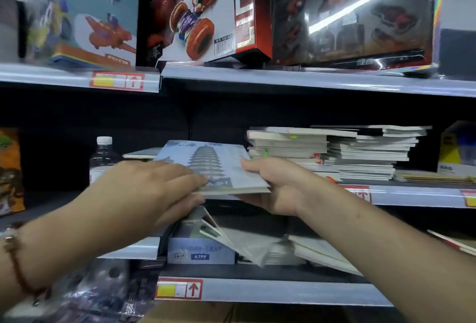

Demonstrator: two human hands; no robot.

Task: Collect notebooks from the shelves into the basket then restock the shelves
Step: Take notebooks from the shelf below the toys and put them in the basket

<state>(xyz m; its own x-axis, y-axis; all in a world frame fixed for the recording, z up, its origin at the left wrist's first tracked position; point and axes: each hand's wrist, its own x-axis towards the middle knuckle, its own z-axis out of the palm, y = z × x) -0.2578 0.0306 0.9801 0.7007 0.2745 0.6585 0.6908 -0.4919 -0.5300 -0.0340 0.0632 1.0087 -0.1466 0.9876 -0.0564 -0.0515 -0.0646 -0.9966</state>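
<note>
While both hands hold it, the notebook (213, 165) with a grey pagoda on its pale blue cover sits level in front of the middle shelf (412, 195), its far edge reaching into the shelf opening. We note the left hand (144, 189) with fingers laid over the near left part of the cover and the thumb curled beneath, so its grip is closed on the notebook. The right hand (278, 186) pinches the right edge, thumb on top and fingers underneath; its grip too is on the notebook.

Just right of the notebook, on the middle shelf, stand two stacks of notebooks (334, 152), lying flat, spines and page edges towards us. A water bottle (103, 155) with a white cap stands upright on the same shelf to the left, partly hidden by the left hand.

On the lower shelf (283, 291), under the hands, more notebooks (231, 243) lie loosely, some tilted; one shows a label reading A7PP. Toy boxes (201, 13) line the top shelf. A beaded bracelet (15, 263) circles the left wrist. We see no basket clearly; the frame is blurred at the lower left.
</note>
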